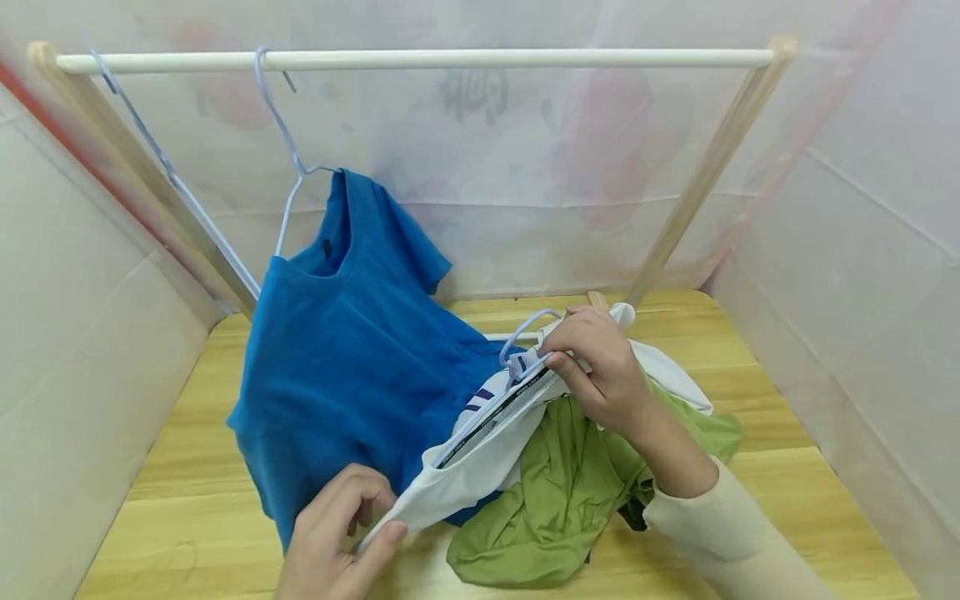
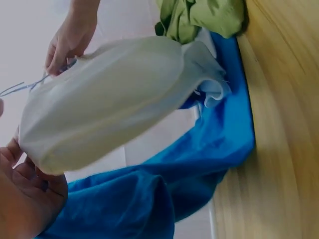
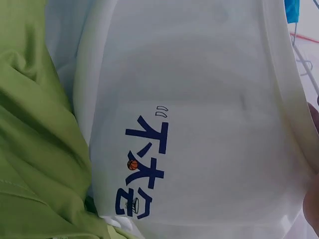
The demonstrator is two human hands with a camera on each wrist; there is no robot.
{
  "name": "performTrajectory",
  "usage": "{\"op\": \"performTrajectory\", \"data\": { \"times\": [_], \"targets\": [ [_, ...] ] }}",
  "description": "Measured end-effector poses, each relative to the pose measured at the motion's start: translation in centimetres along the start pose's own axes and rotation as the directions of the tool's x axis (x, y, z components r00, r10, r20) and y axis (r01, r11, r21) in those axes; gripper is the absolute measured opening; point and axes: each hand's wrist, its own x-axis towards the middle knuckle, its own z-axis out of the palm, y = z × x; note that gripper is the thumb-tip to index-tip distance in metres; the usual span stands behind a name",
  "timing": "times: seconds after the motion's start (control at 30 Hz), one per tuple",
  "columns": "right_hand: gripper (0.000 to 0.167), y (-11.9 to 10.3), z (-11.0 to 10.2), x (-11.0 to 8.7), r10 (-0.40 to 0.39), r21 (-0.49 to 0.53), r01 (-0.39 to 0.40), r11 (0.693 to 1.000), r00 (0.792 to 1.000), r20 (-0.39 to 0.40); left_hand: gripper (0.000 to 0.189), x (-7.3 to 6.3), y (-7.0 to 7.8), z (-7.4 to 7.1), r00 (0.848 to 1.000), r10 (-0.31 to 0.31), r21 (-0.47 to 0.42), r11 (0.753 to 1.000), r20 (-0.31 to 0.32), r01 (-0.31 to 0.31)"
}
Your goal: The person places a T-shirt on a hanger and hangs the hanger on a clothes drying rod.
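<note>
A white T-shirt [image 1: 480,475] is stretched at a slant between both hands, with a light blue hanger [image 1: 504,352] inside its neck opening. My left hand [image 1: 337,533] pinches the shirt's lower left end between thumb and fingers. Up at the collar, my right hand [image 1: 600,367] grips the fabric together with the hanger near its hook. Black tape with small lettering runs inside the neckline. Dark blue characters and a small basketball print [image 3: 132,164] show on the shirt front in the right wrist view. A green garment [image 1: 562,508] lies crumpled below the right hand.
A blue T-shirt [image 1: 337,358] hangs by a light blue hanger [image 1: 288,196] from the rack's white bar [image 1: 525,58], close behind the white shirt. Another hanger [image 1: 202,217] hangs bare at the far left. The wooden table [image 1: 172,500] is bounded by pale sheet walls.
</note>
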Motion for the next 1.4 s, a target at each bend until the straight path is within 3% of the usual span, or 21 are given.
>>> {"op": "performTrajectory", "data": {
  "times": [0.13,0.23,0.47,0.67,0.83,1.03,1.23,1.4],
  "targets": [
    [0.038,-0.4,0.0,0.0,-0.007,-0.020,0.007,1.000,1.000,0.010,0.029,0.3,0.4,0.4,0.997,-0.040,0.041,0.998,0.062,0.037],
    [0.037,-0.6,0.1,0.2,-0.010,-0.028,0.010,1.000,1.000,-0.007,0.030,0.4,0.3,0.7,0.997,-0.036,0.055,0.998,0.075,0.031],
    [0.041,-0.5,0.4,0.5,-0.022,-0.037,0.020,0.999,0.998,-0.050,0.029,0.7,0.3,0.9,0.999,0.035,0.072,0.997,0.035,-0.037],
    [0.058,1.4,-1.1,0.0,0.123,-0.108,-0.132,0.985,0.989,-0.087,0.028,1.0,0.4,0.7,0.995,0.104,0.039,0.994,0.001,-0.104],
    [0.056,3.8,-3.6,-0.8,0.210,-0.122,-0.216,0.969,0.976,-0.054,0.027,1.0,0.5,0.4,0.991,0.127,-0.009,0.992,-0.029,-0.127],
    [0.055,5.1,-4.7,-1.2,0.186,-0.117,-0.185,0.976,0.983,-0.004,0.030,0.9,0.7,0.3,0.995,0.096,-0.032,0.995,-0.018,-0.096],
    [0.056,4.4,-4.3,0.0,0.115,-0.141,-0.120,0.983,0.992,-0.044,0.014,1.6,0.4,0.4,0.982,0.180,-0.060,0.981,-0.062,-0.184],
    [0.045,3.8,-3.9,2.0,0.042,-0.135,-0.049,0.990,0.998,-0.055,0.017,2.5,0.7,0.3,0.972,0.220,-0.077,0.971,-0.084,-0.227]
  ]
}}
